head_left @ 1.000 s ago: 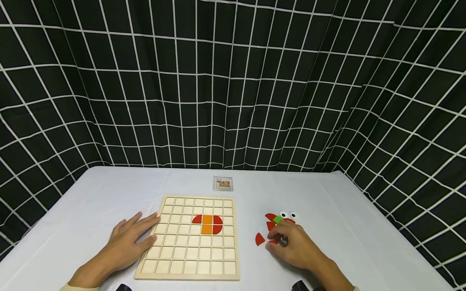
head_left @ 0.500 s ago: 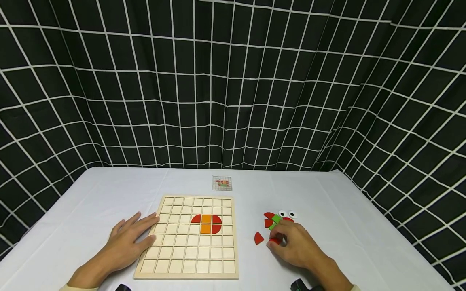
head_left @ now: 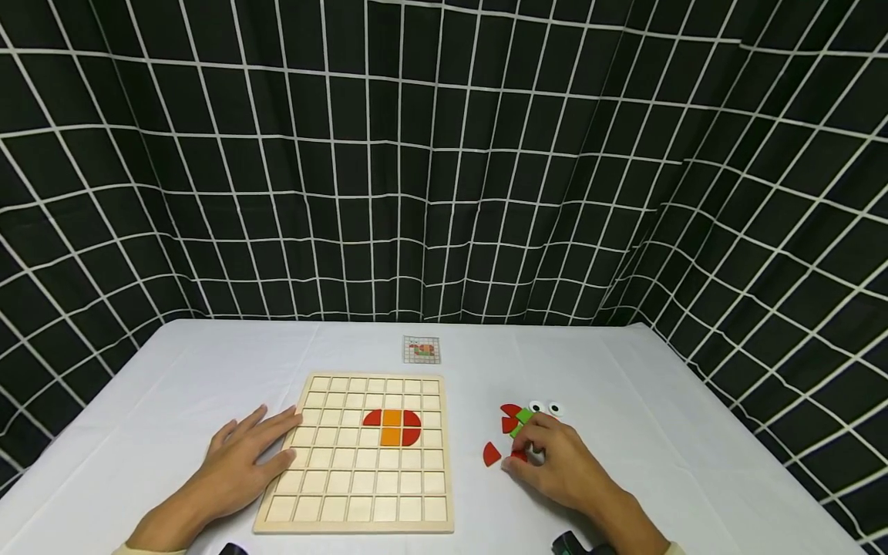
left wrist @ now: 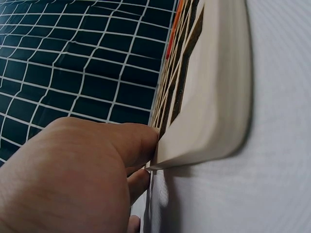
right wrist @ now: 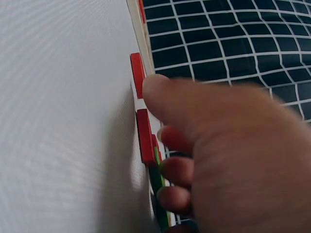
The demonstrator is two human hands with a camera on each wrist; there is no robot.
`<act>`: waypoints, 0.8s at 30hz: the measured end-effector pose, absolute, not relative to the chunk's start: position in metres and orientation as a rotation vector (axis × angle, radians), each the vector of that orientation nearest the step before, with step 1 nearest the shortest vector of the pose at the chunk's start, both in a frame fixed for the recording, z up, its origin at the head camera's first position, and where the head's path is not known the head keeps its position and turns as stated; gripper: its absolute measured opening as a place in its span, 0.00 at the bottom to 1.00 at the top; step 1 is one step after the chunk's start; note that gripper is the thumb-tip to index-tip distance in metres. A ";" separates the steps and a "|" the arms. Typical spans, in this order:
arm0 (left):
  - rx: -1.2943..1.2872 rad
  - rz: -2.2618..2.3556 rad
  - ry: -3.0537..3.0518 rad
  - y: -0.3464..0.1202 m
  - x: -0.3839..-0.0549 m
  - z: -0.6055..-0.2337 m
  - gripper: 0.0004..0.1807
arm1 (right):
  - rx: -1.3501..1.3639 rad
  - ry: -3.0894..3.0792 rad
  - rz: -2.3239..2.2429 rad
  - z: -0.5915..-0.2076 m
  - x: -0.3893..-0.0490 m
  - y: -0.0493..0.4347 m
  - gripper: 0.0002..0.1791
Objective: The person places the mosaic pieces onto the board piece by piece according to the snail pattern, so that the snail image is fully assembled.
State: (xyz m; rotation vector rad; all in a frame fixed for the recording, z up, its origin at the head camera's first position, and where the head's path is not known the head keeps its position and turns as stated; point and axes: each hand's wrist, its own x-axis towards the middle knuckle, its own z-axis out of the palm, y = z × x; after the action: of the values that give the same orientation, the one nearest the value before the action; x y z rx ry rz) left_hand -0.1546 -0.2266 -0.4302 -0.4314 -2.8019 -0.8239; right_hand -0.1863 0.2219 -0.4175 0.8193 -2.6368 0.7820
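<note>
A wooden grid board (head_left: 355,486) lies on the white table, holding red and orange tiles (head_left: 391,436). My left hand (head_left: 243,459) rests at its left side, fingers spread, fingertips and thumb touching the rim; the left wrist view shows the thumb against the board edge (left wrist: 223,87). Right of the board, my right hand (head_left: 558,459) is over loose pieces, fingers bent. Between its thumb and forefinger a red piece (head_left: 519,456) shows, flat on the table in the right wrist view, where the thumb and fingers stand apart. A red quarter-circle piece (head_left: 491,454) lies left of the thumb.
Beyond the right hand lie green pieces (head_left: 524,415), red pieces (head_left: 509,425) and two white eye discs (head_left: 555,409), partly bunched together. A small picture card (head_left: 421,350) sits behind the board. A black curtain with white grid lines (head_left: 388,193) surrounds the table.
The right hand stays over the loose pieces, its fingers shifting slightly about the red piece. The left hand keeps its place on the board. The whole head view drifts a little left.
</note>
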 end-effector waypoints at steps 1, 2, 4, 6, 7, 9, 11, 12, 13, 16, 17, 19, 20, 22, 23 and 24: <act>-0.432 -0.821 -2.803 -0.227 -0.155 -0.430 0.25 | 0.793 -2.646 0.779 -0.418 -0.186 0.222 0.13; -0.434 -0.820 -2.802 -0.227 -0.155 -0.430 0.25 | 0.772 -2.659 0.778 -0.418 -0.186 0.221 0.13; -0.436 -0.815 -2.801 -0.227 -0.155 -0.430 0.25 | 0.778 -2.665 0.792 -0.418 -0.185 0.221 0.11; -0.437 -0.815 -2.803 -0.226 -0.155 -0.430 0.25 | 0.817 -2.652 0.812 -0.418 -0.185 0.221 0.11; -0.439 -0.820 -2.804 -0.226 -0.155 -0.430 0.25 | 0.839 -2.641 0.818 -0.418 -0.185 0.221 0.12; -0.439 -0.825 -2.806 -0.226 -0.154 -0.430 0.25 | 0.895 -2.604 0.835 -0.418 -0.185 0.222 0.13; -0.441 -0.830 -2.806 -0.226 -0.154 -0.430 0.25 | 0.929 -2.574 0.837 -0.418 -0.186 0.222 0.13; -0.442 -0.832 -2.805 -0.226 -0.154 -0.430 0.25 | 0.930 -2.568 0.837 -0.418 -0.186 0.222 0.13; -0.441 -0.831 -2.806 -0.226 -0.154 -0.430 0.25 | 0.915 -2.574 0.834 -0.418 -0.186 0.222 0.13; -0.443 -0.835 -2.801 -0.226 -0.154 -0.430 0.25 | 0.823 -2.626 0.802 -0.417 -0.185 0.221 0.10; -0.446 -0.838 -2.799 -0.226 -0.154 -0.430 0.25 | 0.780 -2.653 0.784 -0.416 -0.185 0.220 0.10; -0.448 -0.848 -2.799 -0.226 -0.155 -0.430 0.25 | 0.688 -2.713 0.754 -0.415 -0.184 0.219 0.09; -0.451 -0.852 -2.795 -0.227 -0.155 -0.431 0.25 | 0.656 -2.735 0.746 -0.415 -0.183 0.219 0.09; -0.453 -0.858 -2.794 -0.227 -0.155 -0.431 0.25 | 0.609 -2.767 0.738 -0.415 -0.183 0.218 0.10; -0.455 -0.860 -2.793 -0.227 -0.155 -0.431 0.25 | 0.599 -2.773 0.740 -0.415 -0.183 0.218 0.10; -0.459 -0.858 -2.789 -0.226 -0.155 -0.431 0.25 | 0.594 -2.775 0.744 -0.415 -0.183 0.218 0.10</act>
State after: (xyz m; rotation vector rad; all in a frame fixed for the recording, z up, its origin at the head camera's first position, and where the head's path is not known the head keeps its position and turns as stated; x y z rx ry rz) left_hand -0.1547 -0.2264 -0.4310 -0.4589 -2.7890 -0.8580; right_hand -0.1826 0.2178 -0.4149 0.5944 -2.7755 0.7445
